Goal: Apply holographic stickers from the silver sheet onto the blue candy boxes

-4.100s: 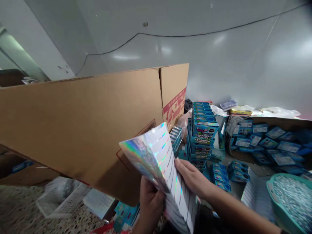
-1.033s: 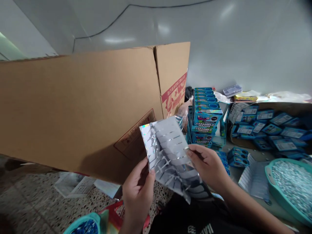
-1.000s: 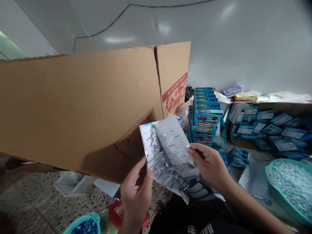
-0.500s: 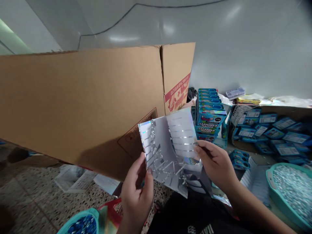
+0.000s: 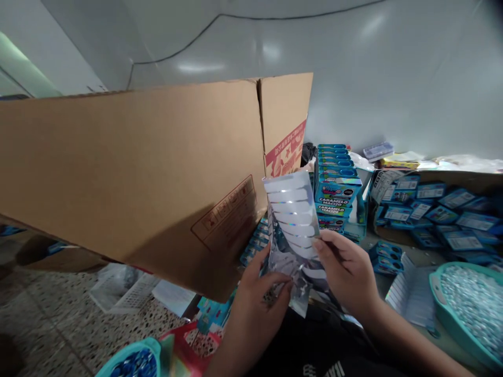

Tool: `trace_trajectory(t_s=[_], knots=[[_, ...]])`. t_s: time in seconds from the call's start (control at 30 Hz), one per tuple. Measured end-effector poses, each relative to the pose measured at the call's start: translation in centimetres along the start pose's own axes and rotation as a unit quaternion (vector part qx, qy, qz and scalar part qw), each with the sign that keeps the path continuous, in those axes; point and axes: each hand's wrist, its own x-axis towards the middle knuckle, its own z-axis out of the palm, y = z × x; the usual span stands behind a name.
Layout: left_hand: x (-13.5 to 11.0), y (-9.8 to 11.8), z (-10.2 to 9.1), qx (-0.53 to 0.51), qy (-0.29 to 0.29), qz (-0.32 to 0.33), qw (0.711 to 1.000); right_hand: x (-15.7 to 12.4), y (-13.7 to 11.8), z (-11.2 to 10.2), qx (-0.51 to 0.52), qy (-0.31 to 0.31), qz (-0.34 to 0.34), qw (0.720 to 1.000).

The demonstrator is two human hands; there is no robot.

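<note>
A white sheet with shiny silver stripes (image 5: 293,209) is held up in front of me, its lower part crumpled or folded over. My right hand (image 5: 348,264) pinches its right edge between thumb and fingers. At the sheet's lower left, my left hand (image 5: 261,301) is closed on the edge, thumb and fingertips close together. Just behind the sheet stands a stack of blue candy boxes (image 5: 336,191) marked "CARAMELO MACIZO". More blue packs (image 5: 255,243) show partly behind my left hand.
A large cardboard box (image 5: 129,173) fills the left. On the right are a carton of blue packs (image 5: 459,209), a teal basin of small wrapped pieces (image 5: 438,293) and another striped sheet (image 5: 412,296). Lower left, a teal basin (image 5: 155,348) holds dark blue pieces.
My left hand has moved right and inward, bringing the sheet's left side toward its right side, so the sheet looks narrower. My right hand keeps its grip at nearly the same place.
</note>
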Motion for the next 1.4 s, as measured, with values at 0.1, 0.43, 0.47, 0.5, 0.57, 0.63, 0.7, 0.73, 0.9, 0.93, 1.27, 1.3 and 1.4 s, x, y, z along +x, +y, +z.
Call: trace_trajectory(t_s=[0.1,0.43,0.47,0.5,0.57,0.63,0.7,0.73,0.9,0.93,1.27,1.3,1.4], knots=[[-0.1,-0.1,0.3,-0.001,-0.004,-0.006,1.000,0.0,-0.1,-0.3,0.042,0.013,0.042,0.998],[0.1,1.0,0.7,-0.010,-0.024,-0.002,1.000,-0.8,0.3,-0.2,0.081,0.052,0.065,0.993],[0.0,1.1,0.8,-0.011,-0.028,-0.007,1.000,-0.8,0.4,-0.2,0.082,0.060,0.068,0.992],[0.0,1.2,0.9,-0.013,-0.029,-0.013,0.999,-0.8,0.4,-0.3,0.083,0.066,0.070,0.992],[-0.1,1.3,0.9,-0.018,-0.030,-0.021,0.999,-0.9,0.4,-0.4,0.082,0.073,0.068,0.992],[-0.1,1.5,0.8,-0.026,-0.030,-0.019,0.999,-0.9,0.2,-0.5,0.076,0.078,0.063,0.992],[-0.2,1.7,0.7,-0.033,-0.027,-0.014,0.999,-0.8,-0.1,-0.6,0.068,0.096,0.056,0.992],[-0.2,1.8,0.6,-0.036,-0.025,-0.012,0.999,-0.8,-0.3,-0.7,0.065,0.104,0.052,0.991],[-0.4,2.0,0.4,-0.056,-0.004,-0.027,0.998,-0.7,-0.5,-0.5,0.063,0.150,0.045,0.986],[-0.5,1.9,0.4,-0.062,0.004,-0.037,0.997,-0.7,-0.4,-0.4,0.066,0.166,0.043,0.983],[-1.0,0.9,1.3,-0.239,0.059,-0.100,0.964,-1.1,-0.6,-0.2,0.084,0.199,0.033,0.976],[-0.8,0.9,1.1,-0.260,0.066,-0.097,0.959,-1.1,-0.6,-0.2,0.085,0.197,0.032,0.976],[-0.1,1.0,0.4,-0.249,0.084,-0.064,0.963,-1.3,-0.6,-0.2,0.080,0.170,0.019,0.982]])
